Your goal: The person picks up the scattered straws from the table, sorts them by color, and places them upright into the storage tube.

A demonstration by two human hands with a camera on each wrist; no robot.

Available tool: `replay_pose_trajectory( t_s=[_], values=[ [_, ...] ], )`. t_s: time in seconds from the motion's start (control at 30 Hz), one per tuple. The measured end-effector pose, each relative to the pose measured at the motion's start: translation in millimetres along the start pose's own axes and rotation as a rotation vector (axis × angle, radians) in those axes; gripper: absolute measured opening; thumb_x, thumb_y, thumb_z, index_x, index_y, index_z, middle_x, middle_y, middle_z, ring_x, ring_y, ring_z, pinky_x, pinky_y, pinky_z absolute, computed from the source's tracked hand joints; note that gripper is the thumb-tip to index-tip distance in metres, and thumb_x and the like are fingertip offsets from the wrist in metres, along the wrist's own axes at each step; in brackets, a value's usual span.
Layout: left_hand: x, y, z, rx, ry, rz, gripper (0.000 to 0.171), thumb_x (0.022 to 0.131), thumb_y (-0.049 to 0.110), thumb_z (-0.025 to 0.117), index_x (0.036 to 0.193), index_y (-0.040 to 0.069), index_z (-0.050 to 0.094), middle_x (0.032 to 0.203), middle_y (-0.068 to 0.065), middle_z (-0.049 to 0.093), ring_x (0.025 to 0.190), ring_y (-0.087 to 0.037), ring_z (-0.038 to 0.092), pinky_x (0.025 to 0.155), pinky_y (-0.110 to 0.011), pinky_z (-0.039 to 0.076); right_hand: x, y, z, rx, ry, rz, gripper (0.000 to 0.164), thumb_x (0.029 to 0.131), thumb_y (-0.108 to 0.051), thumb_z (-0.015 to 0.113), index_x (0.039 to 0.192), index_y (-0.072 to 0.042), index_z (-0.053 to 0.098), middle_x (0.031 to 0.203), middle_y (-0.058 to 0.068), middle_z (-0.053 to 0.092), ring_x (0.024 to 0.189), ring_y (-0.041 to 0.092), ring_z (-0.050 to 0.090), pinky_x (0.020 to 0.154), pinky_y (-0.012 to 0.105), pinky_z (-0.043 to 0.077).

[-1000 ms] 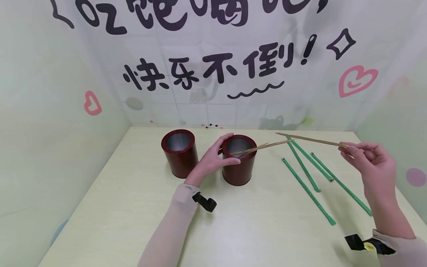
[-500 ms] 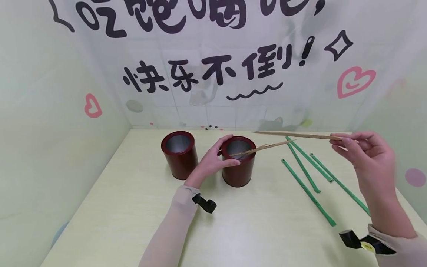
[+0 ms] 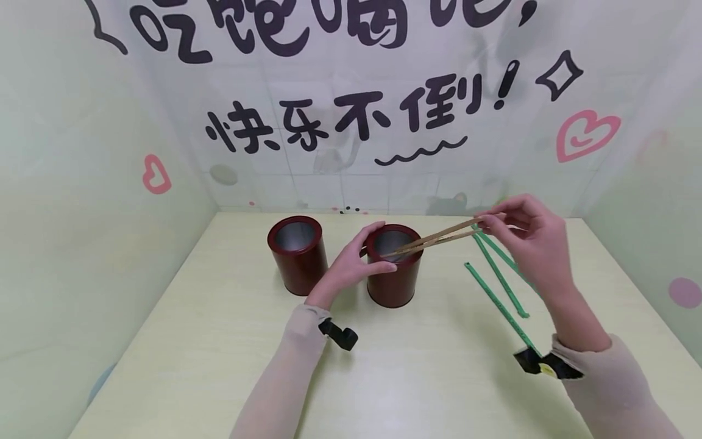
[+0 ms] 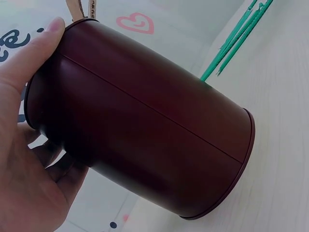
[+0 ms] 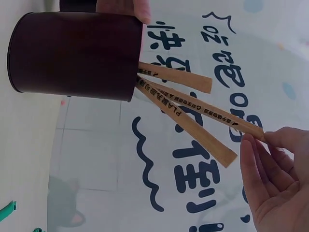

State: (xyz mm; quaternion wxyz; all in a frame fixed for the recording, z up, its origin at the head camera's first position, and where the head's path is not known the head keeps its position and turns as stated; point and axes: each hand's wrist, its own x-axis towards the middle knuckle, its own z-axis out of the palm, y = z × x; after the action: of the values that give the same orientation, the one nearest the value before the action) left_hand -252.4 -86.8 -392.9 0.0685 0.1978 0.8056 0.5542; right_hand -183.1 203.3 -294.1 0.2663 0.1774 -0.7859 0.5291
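**Wooden stick going into the held tin**

At the centre of the head view, the left hand point(image 3: 351, 265) wraps its fingers round the rim and side of the right-hand dark red tin point(image 3: 393, 268), which stands upright on the pale worktop point(image 3: 219, 341). Just right of centre, the right hand point(image 3: 526, 241) pinches the upper end of a wooden stick point(image 3: 439, 235) between thumb and fingertips; the stick's lower end already lies inside the tin's mouth, beside others leaning there. The right wrist view shows three such sticks point(image 5: 193, 104) fanning out of the tin, with the fingers point(image 5: 258, 159) closed on the tip of the longest.

Judging by this, the step in hand is seating the stick in the tin; the next move seems to call for loosening the pinch so it settles against the rim without tipping the tin.

A second red tin point(image 3: 296, 253) stands apart at left-centre. Green sticks point(image 3: 496, 274) lie flat on the worktop below the right hand, untouched.
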Motion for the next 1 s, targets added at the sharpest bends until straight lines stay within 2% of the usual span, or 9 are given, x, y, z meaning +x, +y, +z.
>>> replay_pose_trajectory(
  t_s=[0.1,0.23,0.27,0.47,0.53,0.67,0.8,0.9,1.0],
  values=[
    [0.4,0.4,0.7,0.0,0.003,-0.005,0.086,0.081,0.03,0.083,0.152,0.033,0.035,0.151,0.003,0.045,0.138,-0.02,0.045,0.117,-0.049,0.037,5.4,-0.7,15.1,-0.089,-0.037,-0.023,0.013,0.089,0.001,0.071,0.101,0.004,0.067,0.091,-0.007,0.073,0.08,-0.007,0.068,0.073,0.01,0.055],
    [1.7,0.5,2.8,-0.007,0.017,-0.012,0.086,0.081,0.032,0.084,0.152,0.035,0.035,0.151,0.004,0.045,0.138,-0.021,0.045,0.116,-0.05,0.037,11.3,-0.2,32.0,-0.148,-0.099,-0.074,0.014,0.088,-0.001,0.073,0.102,0.001,0.07,0.094,0.015,0.073,0.081,-0.012,0.064,0.073,0.006,0.053],
    [2.1,0.4,3.6,-0.008,0.022,-0.016,0.086,0.08,0.032,0.084,0.151,0.036,0.035,0.151,0.004,0.045,0.138,-0.021,0.045,0.116,-0.05,0.038,12.2,0.0,35.1,-0.156,-0.115,-0.077,0.016,0.088,-0.002,0.073,0.103,0.0,0.07,0.095,0.015,0.073,0.082,-0.01,0.065,0.073,0.005,0.053],
    [3.0,3.6,7.5,-0.005,0.053,-0.042,0.09,0.08,0.034,0.084,0.153,0.034,0.033,0.151,0.003,0.045,0.139,-0.021,0.044,0.115,-0.053,0.038,11.7,1.4,41.1,-0.165,-0.164,-0.03,0.027,0.088,-0.005,0.074,0.115,-0.002,0.068,0.109,0.013,0.073,0.093,0.022,0.074,0.076,0.005,0.052],
    [2.7,6.2,7.6,0.006,0.058,-0.05,0.092,0.08,0.033,0.084,0.155,0.03,0.031,0.152,0.002,0.044,0.14,-0.022,0.043,0.116,-0.052,0.037,8.6,1.6,38.4,-0.167,-0.158,-0.005,0.03,0.089,-0.006,0.074,0.118,-0.003,0.067,0.112,0.013,0.072,0.093,0.016,0.074,0.077,0.005,0.052],
    [0.6,16.0,3.4,0.065,0.053,-0.029,0.099,0.081,0.033,0.084,0.159,0.025,0.023,0.161,0.001,0.033,0.148,-0.021,0.034,0.121,-0.049,0.032,-0.4,1.2,28.1,-0.155,-0.108,0.011,0.03,0.089,-0.004,0.073,0.118,-0.002,0.066,0.113,0.014,0.071,0.091,-0.009,0.067,0.08,0.006,0.052],
    [-6.5,34.4,-13.2,0.135,0.061,0.042,0.103,0.079,0.035,0.085,0.159,0.031,0.019,0.165,0.005,0.024,0.153,-0.022,0.025,0.124,-0.044,0.027,-10.7,3.8,11.9,-0.146,-0.063,0.013,0.029,0.088,-0.001,0.072,0.117,-0.001,0.066,0.109,0.001,0.071,0.092,-0.014,0.064,0.08,0.006,0.052],
    [-15.7,48.5,-35.3,0.191,0.11,0.08,0.099,0.079,0.036,0.085,0.157,0.037,0.024,0.164,0.008,0.026,0.151,-0.023,0.029,0.123,-0.045,0.029,-17.6,9.7,-1.5,-0.159,-0.058,0.024,0.03,0.088,0.0,0.072,0.118,-0.002,0.066,0.106,-0.016,0.067,0.093,-0.014,0.064,0.081,0.005,0.051],
    [-26.5,56.8,-62.4,0.237,0.155,0.102,0.09,0.082,0.037,0.082,0.155,0.037,0.03,0.162,0.008,0.031,0.15,-0.022,0.031,0.122,-0.049,0.029,-23.8,17.9,-14.7,-0.187,-0.055,0.05,0.031,0.089,-0.002,0.072,0.119,-0.001,0.065,0.105,-0.026,0.064,0.093,-0.016,0.063,0.08,0.003,0.049]
  ],
)
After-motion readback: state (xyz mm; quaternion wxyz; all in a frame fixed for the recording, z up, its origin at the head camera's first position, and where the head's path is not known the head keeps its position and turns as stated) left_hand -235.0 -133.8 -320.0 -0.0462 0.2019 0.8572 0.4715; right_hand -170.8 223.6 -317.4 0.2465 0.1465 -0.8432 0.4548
